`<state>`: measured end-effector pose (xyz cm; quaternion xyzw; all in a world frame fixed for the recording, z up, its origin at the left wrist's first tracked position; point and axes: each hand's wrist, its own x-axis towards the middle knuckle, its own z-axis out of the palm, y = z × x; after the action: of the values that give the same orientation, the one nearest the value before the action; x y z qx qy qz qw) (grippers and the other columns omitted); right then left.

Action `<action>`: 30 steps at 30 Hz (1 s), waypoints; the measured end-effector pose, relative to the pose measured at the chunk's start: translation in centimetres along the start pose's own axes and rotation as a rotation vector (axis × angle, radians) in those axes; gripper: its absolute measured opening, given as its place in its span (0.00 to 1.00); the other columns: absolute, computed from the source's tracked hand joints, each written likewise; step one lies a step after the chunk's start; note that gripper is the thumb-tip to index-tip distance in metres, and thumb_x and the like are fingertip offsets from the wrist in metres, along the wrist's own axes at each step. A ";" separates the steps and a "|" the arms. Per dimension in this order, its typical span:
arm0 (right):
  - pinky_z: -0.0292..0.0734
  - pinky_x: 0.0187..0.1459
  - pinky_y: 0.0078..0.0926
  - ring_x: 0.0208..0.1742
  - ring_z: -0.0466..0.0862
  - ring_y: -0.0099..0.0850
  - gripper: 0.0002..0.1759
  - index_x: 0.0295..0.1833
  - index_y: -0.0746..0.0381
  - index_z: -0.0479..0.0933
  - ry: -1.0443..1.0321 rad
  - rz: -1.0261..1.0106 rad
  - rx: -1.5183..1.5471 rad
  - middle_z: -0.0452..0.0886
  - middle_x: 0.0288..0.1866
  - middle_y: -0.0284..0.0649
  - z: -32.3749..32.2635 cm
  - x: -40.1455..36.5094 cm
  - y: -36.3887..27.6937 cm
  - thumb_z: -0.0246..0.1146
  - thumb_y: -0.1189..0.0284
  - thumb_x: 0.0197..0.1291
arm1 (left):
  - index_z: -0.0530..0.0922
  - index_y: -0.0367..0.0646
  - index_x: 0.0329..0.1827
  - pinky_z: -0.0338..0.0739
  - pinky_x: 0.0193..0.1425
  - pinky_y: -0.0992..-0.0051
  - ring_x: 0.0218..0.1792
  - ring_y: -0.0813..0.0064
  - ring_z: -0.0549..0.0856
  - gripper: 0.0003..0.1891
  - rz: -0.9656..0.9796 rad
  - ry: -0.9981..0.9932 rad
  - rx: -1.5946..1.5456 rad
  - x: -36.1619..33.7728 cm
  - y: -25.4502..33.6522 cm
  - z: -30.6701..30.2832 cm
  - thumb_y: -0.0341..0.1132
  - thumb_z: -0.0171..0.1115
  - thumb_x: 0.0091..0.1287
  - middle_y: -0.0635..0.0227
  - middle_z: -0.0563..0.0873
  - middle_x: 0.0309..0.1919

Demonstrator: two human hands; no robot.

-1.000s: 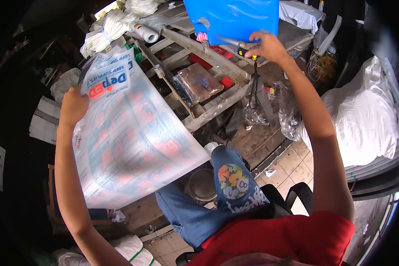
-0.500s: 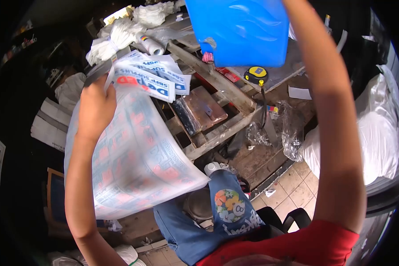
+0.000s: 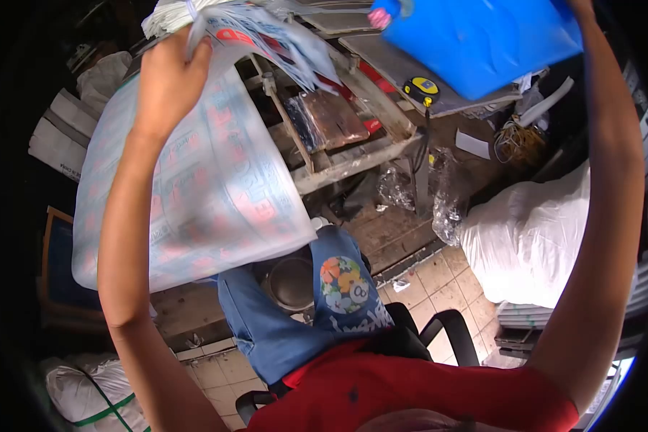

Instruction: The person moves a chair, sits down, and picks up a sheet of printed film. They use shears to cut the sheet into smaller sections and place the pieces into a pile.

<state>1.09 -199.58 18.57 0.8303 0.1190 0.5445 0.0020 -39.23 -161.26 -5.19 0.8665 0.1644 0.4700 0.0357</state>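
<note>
My left hand [image 3: 174, 83] is closed on the ends of several printed paper strips [image 3: 266, 39] with red and blue lettering, which fan out to the right, blurred. Below it, a large translucent sheet [image 3: 201, 187] with printing showing through drapes over the table's near edge. Up at the right, my right hand [image 3: 582, 6] is mostly cut off by the frame edge, its fingers hidden. Beside it a blue plastic jug [image 3: 489, 43] with a pink piece [image 3: 379, 18] at its corner hangs tilted, moving along with that arm.
A worn metal frame [image 3: 360, 162] holds a brown block [image 3: 331, 119]. A yellow tape measure [image 3: 421, 89] lies on a grey board. Crumpled clear plastic [image 3: 446, 209] hangs at the table's right. White sacks [image 3: 533, 237] stand at right, and a black chair armrest [image 3: 453, 331] is beside my legs.
The blue jug has swung right and tilted with my right arm. My left hand has risen with the strips, which now curve upward. The view has shifted slightly.
</note>
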 end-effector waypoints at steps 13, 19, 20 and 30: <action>0.84 0.45 0.37 0.40 0.90 0.44 0.32 0.32 0.67 0.88 -0.199 -0.302 -0.550 0.88 0.33 0.53 -8.1 -20.8 15.4 0.64 0.46 0.40 | 0.71 0.35 0.67 0.78 0.59 0.57 0.56 0.59 0.79 0.23 -0.648 0.241 -1.050 -2.7 -15.6 -8.9 0.34 0.63 0.71 0.53 0.79 0.59; 0.81 0.49 0.51 0.45 0.85 0.57 0.13 0.39 0.69 0.82 -0.732 -0.229 -0.199 0.85 0.39 0.60 3.3 -40.1 19.0 0.65 0.73 0.48 | 0.75 0.36 0.59 0.76 0.51 0.65 0.47 0.67 0.79 0.17 -0.458 0.234 -0.802 -4.8 -9.2 -7.9 0.33 0.62 0.71 0.59 0.81 0.50; 0.82 0.50 0.51 0.47 0.85 0.56 0.13 0.40 0.68 0.82 -0.819 -0.212 -0.197 0.85 0.41 0.60 4.0 -42.4 18.5 0.66 0.73 0.47 | 0.76 0.36 0.58 0.75 0.50 0.66 0.46 0.69 0.79 0.16 -0.432 0.225 -0.762 -4.9 -8.3 -7.7 0.33 0.62 0.71 0.61 0.82 0.49; 0.84 0.49 0.49 0.46 0.87 0.54 0.16 0.41 0.62 0.86 -1.321 -0.059 0.141 0.86 0.40 0.57 9.9 -58.8 5.3 0.63 0.74 0.43 | 0.84 0.37 0.46 0.72 0.37 0.78 0.32 0.83 0.78 0.09 -0.107 0.102 -0.391 -2.1 2.1 -4.9 0.32 0.61 0.71 0.72 0.86 0.34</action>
<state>-11.24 -215.19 -37.90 0.9840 0.1508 -0.0883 0.0350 -43.78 -164.38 -3.72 0.8082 0.1174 0.5336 0.2198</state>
